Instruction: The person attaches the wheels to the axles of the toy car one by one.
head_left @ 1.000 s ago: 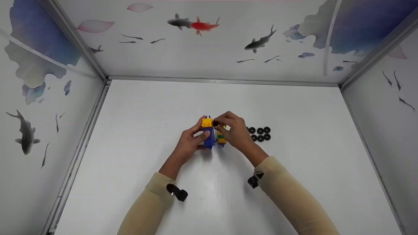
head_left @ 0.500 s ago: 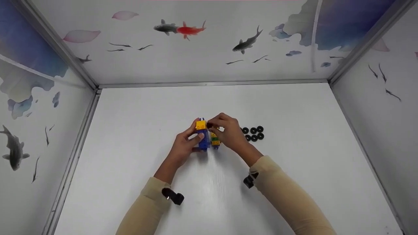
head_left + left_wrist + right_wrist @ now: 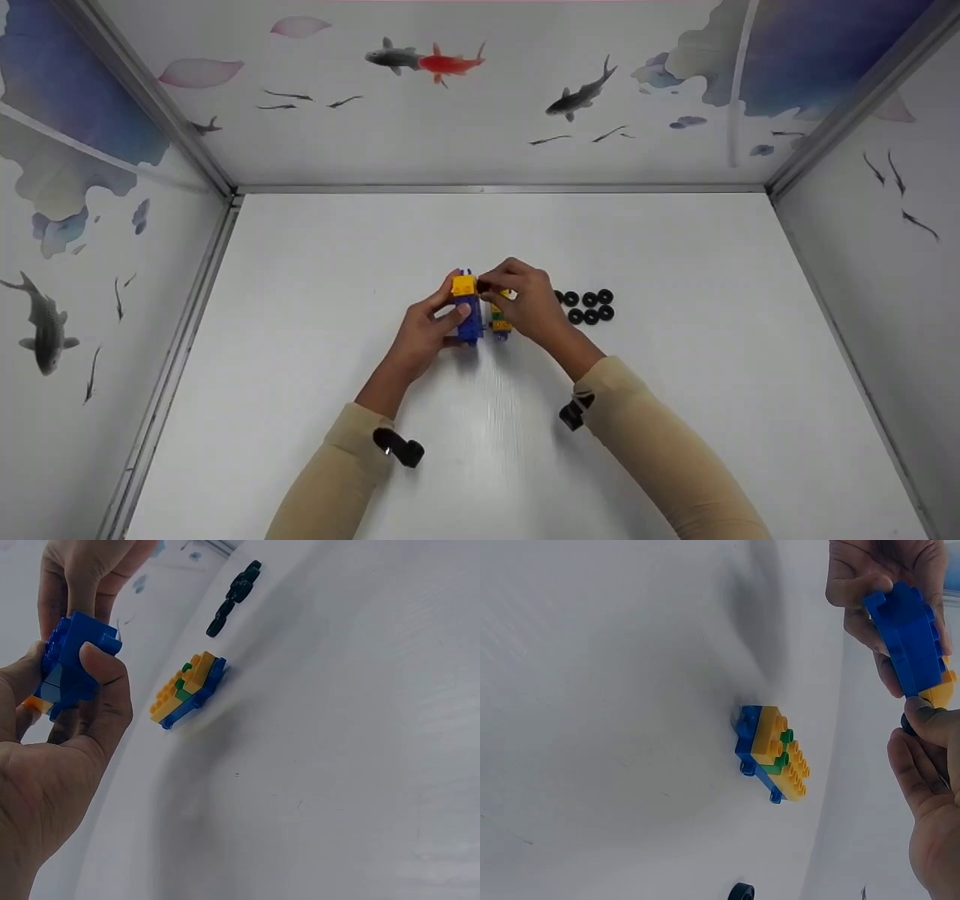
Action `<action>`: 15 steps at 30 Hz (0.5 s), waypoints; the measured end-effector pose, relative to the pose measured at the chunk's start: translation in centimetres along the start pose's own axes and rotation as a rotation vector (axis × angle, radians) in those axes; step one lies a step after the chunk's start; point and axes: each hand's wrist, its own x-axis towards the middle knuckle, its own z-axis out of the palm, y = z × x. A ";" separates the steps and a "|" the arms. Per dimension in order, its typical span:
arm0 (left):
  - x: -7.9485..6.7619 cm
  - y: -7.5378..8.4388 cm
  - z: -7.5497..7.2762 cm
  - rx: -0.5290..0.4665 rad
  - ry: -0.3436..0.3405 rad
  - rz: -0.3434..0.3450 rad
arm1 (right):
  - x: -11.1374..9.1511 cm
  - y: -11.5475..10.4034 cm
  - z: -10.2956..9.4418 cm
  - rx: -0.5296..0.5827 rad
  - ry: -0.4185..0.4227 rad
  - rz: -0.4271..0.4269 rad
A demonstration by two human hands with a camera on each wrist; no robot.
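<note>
In the head view my left hand (image 3: 421, 337) grips a blue toy-brick vehicle (image 3: 469, 322) off the table, thumb on top. A yellow brick (image 3: 463, 286) sits at its far end. My right hand (image 3: 531, 300) pinches a small black wheel (image 3: 907, 724) against the vehicle's side by the yellow brick; the fingers hide most of the wheel. Whether the wheel is seated cannot be told. Below the hands, a second brick build (image 3: 771, 756), yellow and green bricks on a blue wheelless base, stands on the table.
Several loose black wheels (image 3: 590, 299) lie in two rows to the right of my right hand. A white table (image 3: 337, 247) spreads beneath, bounded by a metal rail (image 3: 480, 190) at the back and walls printed with fish.
The head view shifts slightly. Both hands keep nearly the same hold, with the right fingers still at the vehicle's side.
</note>
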 end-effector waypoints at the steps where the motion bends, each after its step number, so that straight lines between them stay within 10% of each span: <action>1: 0.0 0.0 0.0 -0.001 -0.002 0.000 | 0.0 0.0 0.0 0.002 0.001 -0.004; 15: -0.2 -0.1 -0.1 0.008 0.004 -0.016 | 0.1 0.2 0.3 0.033 -0.008 0.016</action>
